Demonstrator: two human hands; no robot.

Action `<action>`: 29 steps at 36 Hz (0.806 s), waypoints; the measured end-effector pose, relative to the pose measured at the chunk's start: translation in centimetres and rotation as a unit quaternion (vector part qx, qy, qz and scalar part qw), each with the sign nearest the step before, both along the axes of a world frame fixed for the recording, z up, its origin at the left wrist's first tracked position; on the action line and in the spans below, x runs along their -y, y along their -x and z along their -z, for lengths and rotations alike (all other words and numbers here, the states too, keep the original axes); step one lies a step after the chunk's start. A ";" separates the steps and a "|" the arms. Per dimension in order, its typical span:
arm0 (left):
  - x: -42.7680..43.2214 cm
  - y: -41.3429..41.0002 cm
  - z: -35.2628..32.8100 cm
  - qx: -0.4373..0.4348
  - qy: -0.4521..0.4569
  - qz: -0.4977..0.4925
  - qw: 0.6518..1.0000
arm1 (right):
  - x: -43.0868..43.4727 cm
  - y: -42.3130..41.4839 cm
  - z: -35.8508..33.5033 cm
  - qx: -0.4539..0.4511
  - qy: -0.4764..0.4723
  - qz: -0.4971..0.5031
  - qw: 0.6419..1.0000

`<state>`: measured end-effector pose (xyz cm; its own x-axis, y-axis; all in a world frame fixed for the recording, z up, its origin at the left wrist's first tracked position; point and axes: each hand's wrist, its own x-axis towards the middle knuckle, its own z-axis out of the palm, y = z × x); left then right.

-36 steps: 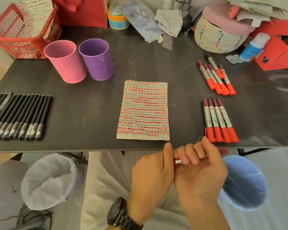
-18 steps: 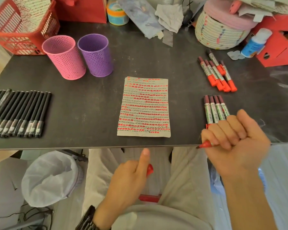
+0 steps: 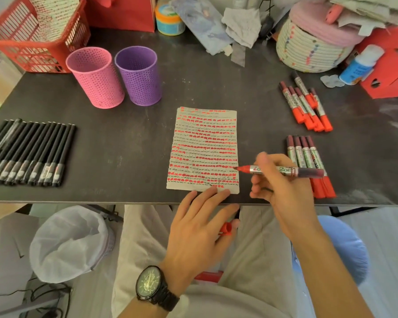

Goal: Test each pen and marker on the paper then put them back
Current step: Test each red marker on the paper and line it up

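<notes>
A sheet of paper (image 3: 205, 134) covered in rows of red marks lies in the middle of the dark table (image 3: 124, 138). My right hand (image 3: 278, 191) grips an uncapped red marker (image 3: 283, 172), its tip touching the paper's right edge. My left hand (image 3: 200, 228) presses its fingertips on the paper's near edge and holds the red cap (image 3: 225, 229) under the thumb. Two groups of capped red markers (image 3: 306, 154) (image 3: 306, 106) lie to the right. A row of black pens (image 3: 28, 152) lies at the left.
A pink cup (image 3: 94, 76) and a purple cup (image 3: 138, 75) stand behind the paper. A red basket (image 3: 32, 35), a woven basket (image 3: 308, 49), a glue bottle (image 3: 359, 65) and clutter fill the back. A lined bin (image 3: 71, 242) sits under the table's left.
The hands pulled the cap off the marker near my lap. My right hand then carried the marker up to the paper, and my left hand moved to the paper's near edge with the cap.
</notes>
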<state>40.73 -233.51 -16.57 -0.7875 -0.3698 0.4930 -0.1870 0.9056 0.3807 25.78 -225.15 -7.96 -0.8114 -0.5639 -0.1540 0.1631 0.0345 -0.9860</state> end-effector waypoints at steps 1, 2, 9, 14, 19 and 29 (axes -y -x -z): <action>0.0 0.1 0.3 0.008 0.003 -0.002 1.000 | 0.2 0.1 0.3 -0.030 -0.012 0.005 0.999; -0.1 0.1 0.5 0.012 0.005 -0.004 1.000 | 0.4 0.2 0.6 -0.054 -0.021 0.008 0.998; -0.2 0.6 1.0 -0.013 0.005 -0.022 1.000 | 2.2 0.8 2.6 -0.166 -0.076 0.048 0.982; 0.0 0.6 1.3 -0.025 0.000 -0.016 1.000 | 2.5 0.5 3.6 -0.205 -0.106 0.064 0.971; 0.0 0.7 1.4 -0.036 -0.008 -0.021 0.999 | 2.5 0.4 4.0 -0.246 -0.120 0.055 0.960; 0.0 0.8 1.4 -0.046 -0.012 -0.030 0.998 | 2.6 0.4 4.2 -0.283 -0.139 0.051 0.948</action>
<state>39.88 -233.52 -17.94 -0.7155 -0.4280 0.5522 -0.2038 0.8839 0.4210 25.39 -227.77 -12.19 -0.8567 -0.4795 0.1903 -0.3719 0.3184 -0.8720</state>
